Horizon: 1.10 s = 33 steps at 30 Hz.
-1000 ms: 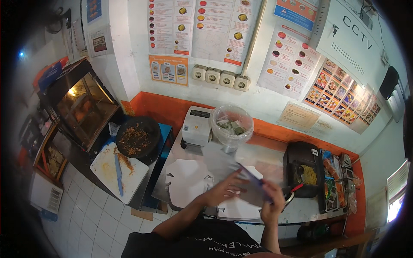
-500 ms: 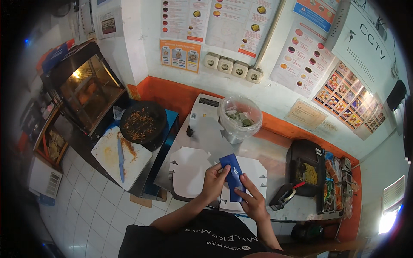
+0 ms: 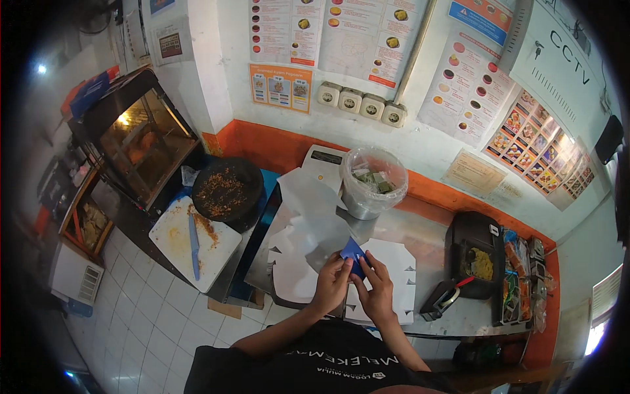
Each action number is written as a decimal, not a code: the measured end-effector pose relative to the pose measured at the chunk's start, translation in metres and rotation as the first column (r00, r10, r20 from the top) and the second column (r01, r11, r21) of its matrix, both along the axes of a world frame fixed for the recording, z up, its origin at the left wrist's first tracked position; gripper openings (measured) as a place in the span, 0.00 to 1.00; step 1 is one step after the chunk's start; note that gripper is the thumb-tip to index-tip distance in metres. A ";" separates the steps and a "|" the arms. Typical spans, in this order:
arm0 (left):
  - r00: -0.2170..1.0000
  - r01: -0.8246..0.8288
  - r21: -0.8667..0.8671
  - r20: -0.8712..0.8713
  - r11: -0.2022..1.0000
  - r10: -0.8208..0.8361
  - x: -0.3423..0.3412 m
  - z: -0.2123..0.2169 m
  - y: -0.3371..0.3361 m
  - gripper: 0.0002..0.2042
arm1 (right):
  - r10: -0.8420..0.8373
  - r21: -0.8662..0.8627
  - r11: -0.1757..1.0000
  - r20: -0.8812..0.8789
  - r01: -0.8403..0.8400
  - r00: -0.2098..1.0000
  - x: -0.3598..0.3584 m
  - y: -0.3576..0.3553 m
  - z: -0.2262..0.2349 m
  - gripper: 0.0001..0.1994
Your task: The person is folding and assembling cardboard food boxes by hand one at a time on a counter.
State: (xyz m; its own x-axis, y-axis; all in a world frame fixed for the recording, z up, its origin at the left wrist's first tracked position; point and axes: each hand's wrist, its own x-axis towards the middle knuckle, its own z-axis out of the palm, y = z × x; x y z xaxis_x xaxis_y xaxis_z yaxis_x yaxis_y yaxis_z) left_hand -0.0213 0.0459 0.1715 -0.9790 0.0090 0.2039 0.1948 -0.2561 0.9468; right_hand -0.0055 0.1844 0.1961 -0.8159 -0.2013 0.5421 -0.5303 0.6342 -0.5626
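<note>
on the metal counter (image 3: 420,233) lie white card sheets (image 3: 293,272); above them, the left hand (image 3: 331,287) and right hand (image 3: 376,293) both pinch a blue folded piece (image 3: 353,255) between their fingers.

White sheets (image 3: 397,279) on metal table (image 3: 420,233)

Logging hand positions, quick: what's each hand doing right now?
Left hand: closed, holding the left side of the blue piece.
Right hand: closed, holding the right side of the same blue piece.
</note>
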 end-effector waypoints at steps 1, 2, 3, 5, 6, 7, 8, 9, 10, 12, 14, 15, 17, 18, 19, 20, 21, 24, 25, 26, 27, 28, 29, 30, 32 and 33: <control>0.998 0.060 -0.054 -0.019 0.997 -0.062 -0.004 -0.008 -0.008 0.15 | -0.013 -0.013 1.000 -0.005 0.013 1.000 -0.002 -0.003 -0.004 0.29; 0.991 0.128 -0.115 -0.029 0.985 -0.132 -0.006 -0.010 -0.016 0.16 | -0.035 -0.033 0.999 -0.005 0.035 0.999 -0.003 -0.007 -0.010 0.31; 0.979 0.186 -0.182 -0.044 0.966 -0.197 -0.004 -0.010 -0.023 0.16 | -0.047 -0.082 0.995 0.059 0.051 0.997 -0.004 -0.008 -0.018 0.31; 0.938 0.299 -0.337 -0.066 0.893 -0.339 -0.003 0.008 -0.042 0.20 | -0.065 -0.199 0.975 0.172 0.099 0.983 -0.010 -0.010 -0.034 0.31; 0.937 0.225 -0.622 -0.072 0.750 -0.341 -0.004 0.010 -0.056 0.22 | -0.062 -0.252 0.959 0.255 0.128 0.965 -0.015 -0.012 -0.044 0.30; 0.932 0.131 -0.840 -0.076 0.526 -0.354 -0.003 0.008 -0.070 0.25 | -0.057 -0.304 0.938 0.339 0.167 0.939 -0.020 -0.013 -0.057 0.30; 0.928 0.017 -0.969 -0.076 0.246 -0.365 0.001 0.005 -0.084 0.28 | -0.039 -0.354 0.913 0.422 0.204 0.906 -0.023 -0.016 -0.064 0.29; 0.943 -0.184 -0.983 -0.173 -0.010 -0.285 0.010 -0.023 -0.098 0.23 | 0.049 -0.427 0.873 0.556 0.235 0.830 -0.023 -0.022 -0.062 0.31; 0.957 -0.132 -0.989 -0.107 -0.073 -0.271 0.011 -0.051 -0.111 0.21 | 0.055 -0.369 0.905 0.592 0.210 0.804 -0.023 -0.026 -0.074 0.31; 0.970 -0.031 -0.981 0.016 -0.189 -0.242 0.002 -0.095 -0.132 0.16 | 0.045 -0.249 0.955 0.657 0.160 0.753 -0.028 -0.034 -0.118 0.33; 0.960 0.096 -0.968 0.151 -0.231 -0.236 0.008 -0.124 -0.148 0.13 | -0.017 -0.120 0.986 0.632 0.120 0.775 -0.027 -0.044 -0.161 0.24; 0.953 0.133 -0.967 0.185 -0.218 -0.241 0.013 -0.147 -0.160 0.13 | -0.015 -0.023 0.999 0.526 0.031 0.850 -0.027 -0.042 -0.182 0.22; 0.931 0.175 -0.966 0.225 -0.190 -0.287 0.018 -0.171 -0.176 0.13 | 0.023 0.002 1.000 0.456 -0.027 0.890 -0.026 -0.043 -0.198 0.15; 0.913 0.239 -0.945 0.296 -0.222 -0.279 0.016 -0.175 -0.179 0.13 | 0.023 0.016 0.999 0.487 -0.035 0.873 -0.028 -0.044 -0.201 0.15; 0.888 0.307 -0.918 0.371 -0.251 -0.271 0.017 -0.163 -0.172 0.14 | 0.018 0.032 0.999 0.524 -0.041 0.852 -0.028 -0.043 -0.201 0.15; 0.857 0.376 -0.884 0.445 -0.277 -0.259 0.020 -0.155 -0.168 0.15 | 0.014 0.050 0.997 0.562 -0.051 0.827 -0.026 -0.042 -0.201 0.16; 0.865 0.352 -0.901 0.416 -0.253 -0.279 0.022 -0.155 -0.169 0.16 | -0.019 0.131 0.990 0.517 -0.057 0.856 -0.026 -0.043 -0.201 0.16; 0.884 0.273 -0.947 0.317 -0.170 -0.344 0.031 -0.154 -0.172 0.19 | 0.056 0.317 0.936 0.296 -0.153 0.954 -0.025 -0.046 -0.197 0.16; 0.887 0.240 -0.960 0.276 -0.143 -0.370 0.035 -0.149 -0.177 0.20 | 0.187 0.351 0.906 0.172 -0.238 0.967 -0.025 -0.049 -0.192 0.15; 0.888 0.206 -0.972 0.235 -0.115 -0.395 0.036 -0.146 -0.180 0.21 | 0.319 0.395 0.864 0.049 -0.312 0.946 -0.025 -0.052 -0.187 0.15; 0.893 0.182 -0.975 0.219 -0.128 -0.393 0.035 -0.150 -0.180 0.20 | 0.350 0.475 0.779 0.213 -0.409 0.912 -0.021 -0.052 -0.183 0.13; 0.898 0.162 -0.976 0.206 -0.143 -0.390 0.034 -0.155 -0.179 0.20 | 0.354 0.526 0.679 0.376 -0.512 0.856 -0.013 -0.054 -0.171 0.12; 0.901 0.141 -0.977 0.193 -0.157 -0.388 0.033 -0.158 -0.178 0.20 | 0.330 0.549 0.569 0.530 -0.613 0.781 -0.008 -0.056 -0.166 0.11; 0.898 0.150 -0.970 0.214 -0.191 -0.383 0.032 -0.162 -0.178 0.17 | 0.340 0.571 0.555 0.508 -0.605 0.791 -0.008 -0.057 -0.173 0.10; 0.891 0.162 -0.954 0.252 -0.253 -0.377 0.027 -0.163 -0.173 0.12 | 0.356 0.618 0.527 0.463 -0.583 0.812 -0.014 -0.057 -0.195 0.08; 0.894 0.144 -0.965 0.221 -0.217 -0.389 0.024 -0.177 -0.176 0.11 | 0.393 0.630 0.489 0.459 -0.604 0.797 -0.018 -0.058 -0.206 0.08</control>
